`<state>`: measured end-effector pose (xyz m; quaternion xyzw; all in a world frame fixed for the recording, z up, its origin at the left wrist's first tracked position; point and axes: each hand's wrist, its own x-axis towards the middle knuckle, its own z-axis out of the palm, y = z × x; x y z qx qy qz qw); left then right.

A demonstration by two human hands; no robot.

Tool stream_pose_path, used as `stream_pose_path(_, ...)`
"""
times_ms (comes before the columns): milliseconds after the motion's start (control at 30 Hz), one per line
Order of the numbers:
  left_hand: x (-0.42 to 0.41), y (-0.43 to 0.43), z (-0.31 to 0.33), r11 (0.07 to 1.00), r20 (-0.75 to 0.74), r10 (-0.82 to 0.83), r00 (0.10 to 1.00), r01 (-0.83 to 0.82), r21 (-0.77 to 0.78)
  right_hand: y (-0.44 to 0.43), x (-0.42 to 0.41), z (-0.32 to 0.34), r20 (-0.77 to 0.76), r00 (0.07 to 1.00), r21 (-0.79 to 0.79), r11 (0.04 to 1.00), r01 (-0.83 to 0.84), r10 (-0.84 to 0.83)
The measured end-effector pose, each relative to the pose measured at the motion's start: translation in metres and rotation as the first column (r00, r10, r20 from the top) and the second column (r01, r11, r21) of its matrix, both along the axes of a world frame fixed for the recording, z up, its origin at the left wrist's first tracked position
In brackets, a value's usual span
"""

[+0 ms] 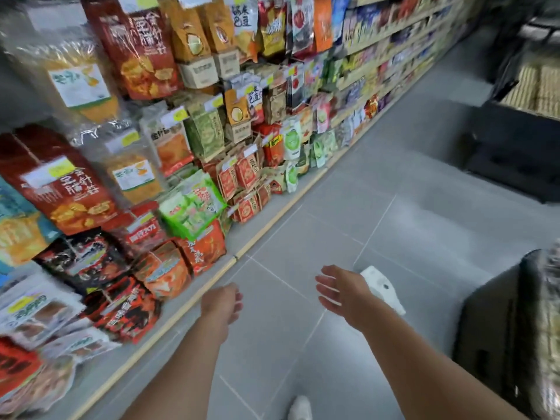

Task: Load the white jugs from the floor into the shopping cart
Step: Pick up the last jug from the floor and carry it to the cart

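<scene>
- Head view looks down a shop aisle with grey floor (pixel 394 237) tiles, both bare forearms stretched forward over them.
- One white jug (pixel 382 287) is on the floor to the right of the aisle's middle. It is partly hidden behind the right wrist, and it is too blurred to tell whether it stands or lies.
- The right hand (pixel 336 291) is released, its fingers straight and spread, palm turned inward, holding nothing. It shows just left of the jug.
- The left hand (pixel 224 301) hangs with fingers loosely curled downward and grasps nothing. It is over the tiles near the shelf edge, well apart from the jug.
- Along the left runs a long shelf unit (pixel 272 220) with a pale wooden strip at its foot. Its hooks and tiers are crowded with snack bags (pixel 142 56) in red, orange, green and clear film, with price tags hanging over them.
- At the lower right stands a dark bin (pixel 491 328), close to the jug. Film-wrapped goods (pixel 549 328) show at its far right side.
- Farther up the right side is a dark display stand (pixel 515 140) holding pale yellow packs (pixel 533 86).
- A white shoe (pixel 300 407) shows at the bottom edge between the arms.
- I cannot make out a shopping cart for certain.
</scene>
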<state>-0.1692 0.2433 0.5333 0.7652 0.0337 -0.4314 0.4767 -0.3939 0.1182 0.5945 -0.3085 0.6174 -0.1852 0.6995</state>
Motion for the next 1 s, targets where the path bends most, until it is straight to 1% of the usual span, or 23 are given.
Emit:
stream_pose_path(233,-0.023,-0.125,0.003,0.990,0.014,-0.141,0.990,0.142,-0.017,-0.115,-0.023,-0.007,0.027,0.995,0.021,0.995,0.098,-0.098)
stream_pose_path(467,-0.056,-0.225,-0.008,0.981,0.005,-0.190,0.982,0.190,0.038,-0.218,-0.067,-0.046,0.053,0.990,0.075,0.989,0.129,-0.133)
stream_pose_path(633,-0.107,-0.318,-0.020,0.977,-0.025,-0.207,0.978,0.208,0.053,-0.311,-0.114,-0.083,0.041,0.985,0.105,0.981,0.162,-0.167)
stream_pose_path(733,-0.143,-0.380,-0.026,0.970,-0.020,-0.228,0.974,0.229,0.079,-0.375,-0.145,-0.103,0.031,0.977,0.123,0.971,0.204,-0.210)
stream_pose_path(800,-0.165,-0.420,-0.031,0.969,-0.012,-0.228,0.974,0.228,0.092,-0.416,-0.166,-0.115,0.038,0.977,0.153,0.967,0.203,-0.211)
stream_pose_path(867,-0.187,-0.461,-0.039,0.971,-0.016,-0.227,0.974,0.227,0.077,-0.457,-0.185,-0.130,0.046,0.976,0.175,0.964,0.200,-0.211)
stream_pose_path(1000,-0.233,-0.542,-0.069,0.970,-0.060,-0.243,0.968,0.244,0.005,-0.530,-0.213,-0.174,0.053,0.982,0.160,0.973,0.169,-0.179)
